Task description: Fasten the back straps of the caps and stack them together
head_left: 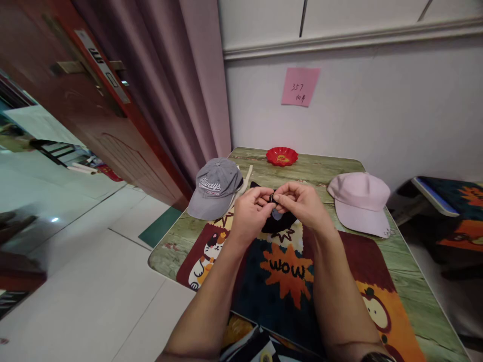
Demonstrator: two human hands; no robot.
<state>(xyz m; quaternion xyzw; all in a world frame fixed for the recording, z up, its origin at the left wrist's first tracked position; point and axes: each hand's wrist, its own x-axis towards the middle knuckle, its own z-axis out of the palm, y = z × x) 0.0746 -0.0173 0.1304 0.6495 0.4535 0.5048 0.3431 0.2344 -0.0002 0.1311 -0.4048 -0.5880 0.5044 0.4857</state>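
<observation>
Both hands meet above the middle of the table, fingertips pinched together. Between them is a small black strap [271, 198] with what looks like a metal buckle. My left hand [253, 208] grips it from one side, thumb against fingers. From the other side, my right hand [298, 201] pinches it between thumb and forefinger. Just below lies a black cap [281, 222], largely hidden by the hands, with a grey-blue patch showing. To the left sits a grey cap [216, 186] with white lettering; a pink cap [360, 198] rests at the right.
A red scalloped dish [282, 156] stands at the table's back edge. A colourful printed mat [279, 306] covers part of the green wooden table [407, 256]. At left are a purple curtain [181, 75] and an open wooden door [124, 136]. A pink note [301, 86] hangs on the wall.
</observation>
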